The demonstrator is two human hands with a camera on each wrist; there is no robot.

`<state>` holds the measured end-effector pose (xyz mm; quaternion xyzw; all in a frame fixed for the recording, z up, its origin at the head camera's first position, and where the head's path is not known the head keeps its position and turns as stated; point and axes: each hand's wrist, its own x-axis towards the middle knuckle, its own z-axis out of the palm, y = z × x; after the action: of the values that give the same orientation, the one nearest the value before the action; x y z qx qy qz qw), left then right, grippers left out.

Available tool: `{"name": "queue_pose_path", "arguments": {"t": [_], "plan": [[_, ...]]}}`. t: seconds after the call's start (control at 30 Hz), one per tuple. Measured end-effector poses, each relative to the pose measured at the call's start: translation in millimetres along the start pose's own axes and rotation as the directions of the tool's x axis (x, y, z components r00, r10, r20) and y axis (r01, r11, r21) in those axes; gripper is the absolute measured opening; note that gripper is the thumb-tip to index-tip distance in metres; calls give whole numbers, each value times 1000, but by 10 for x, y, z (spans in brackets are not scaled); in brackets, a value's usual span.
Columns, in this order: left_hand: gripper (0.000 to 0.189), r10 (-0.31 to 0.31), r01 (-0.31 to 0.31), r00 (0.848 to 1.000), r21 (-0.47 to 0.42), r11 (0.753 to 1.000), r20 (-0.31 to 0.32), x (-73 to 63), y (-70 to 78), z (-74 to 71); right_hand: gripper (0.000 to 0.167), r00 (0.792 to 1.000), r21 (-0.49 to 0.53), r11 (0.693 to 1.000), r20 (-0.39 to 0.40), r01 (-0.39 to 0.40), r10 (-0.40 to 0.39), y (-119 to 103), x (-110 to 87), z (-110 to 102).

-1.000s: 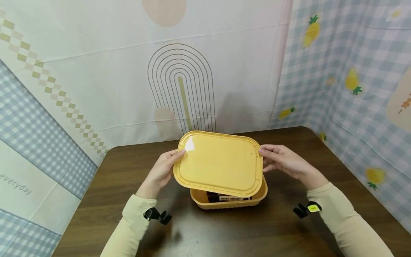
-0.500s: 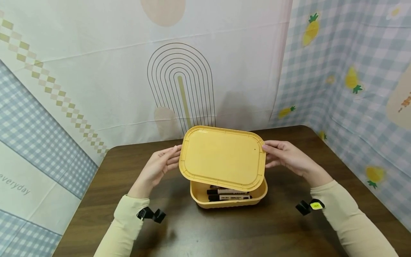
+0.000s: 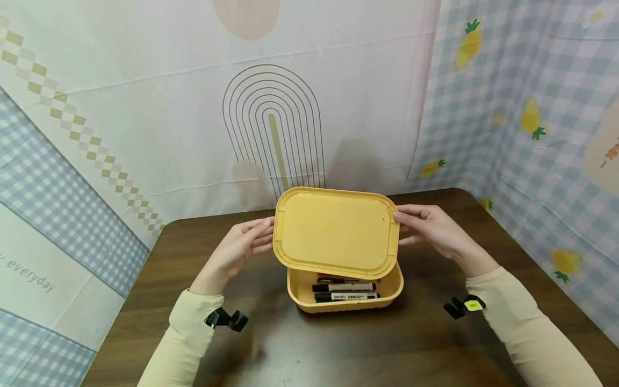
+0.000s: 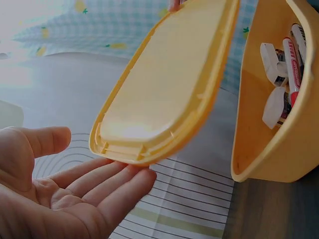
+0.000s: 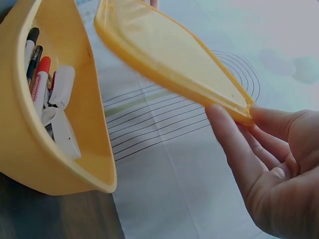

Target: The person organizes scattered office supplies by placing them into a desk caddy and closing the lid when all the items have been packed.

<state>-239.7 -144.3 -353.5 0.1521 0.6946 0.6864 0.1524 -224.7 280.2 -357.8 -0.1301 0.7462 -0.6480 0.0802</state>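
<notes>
A yellow plastic lid (image 3: 337, 231) is raised and tilted over the back of a yellow box (image 3: 348, 306), its ribbed inner side facing me. My right hand (image 3: 432, 231) pinches the lid's right end between thumb and fingers. At the opposite end, the straight fingers of my left hand (image 4: 84, 189) touch the lid's edge from below, and the thumb stands away from it. Inside the box lie black-capped markers (image 3: 345, 296), a red-capped marker (image 5: 42, 84) and two white pieces, one of them a white rounded piece (image 5: 63, 85). The lid hides the box's back part in the head view.
The box stands on a dark brown wooden table (image 3: 309, 349). A white patterned cloth (image 3: 145, 107) hangs behind the table, and a blue checked cloth (image 3: 546, 161) with pineapples covers the right side.
The lid has moved up and away from me, uncovering more of the box and its markers. My left thumb has come off the lid, while my right hand has kept its pinch.
</notes>
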Motion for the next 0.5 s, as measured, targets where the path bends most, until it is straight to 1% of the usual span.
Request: {"name": "queue_pose_path", "arguments": {"t": [0.17, 0.3, 0.4, 0.5], "plan": [[52, 14, -14, 1000, 4, 1000, 1, 18, 21, -4, 49, 999, 2, 999, -25, 44, -44, -28, 30, 16], [53, 34, -34, 999, -16, 999, 4, 37, 7, 23, 42, 995, 20, 996, -37, 92, -91, -34, 31, 21], [54, 35, -35, 999, -36, 999, -13, 45, -9, 62, 38, 991, 32, 991, -43, 131, -129, -29, 27, 23], [53, 25, -28, 999, -66, 997, -46, 45, -23, 102, 36, 985, 30, 986, -58, 165, -163, -20, 23, 26]]}}
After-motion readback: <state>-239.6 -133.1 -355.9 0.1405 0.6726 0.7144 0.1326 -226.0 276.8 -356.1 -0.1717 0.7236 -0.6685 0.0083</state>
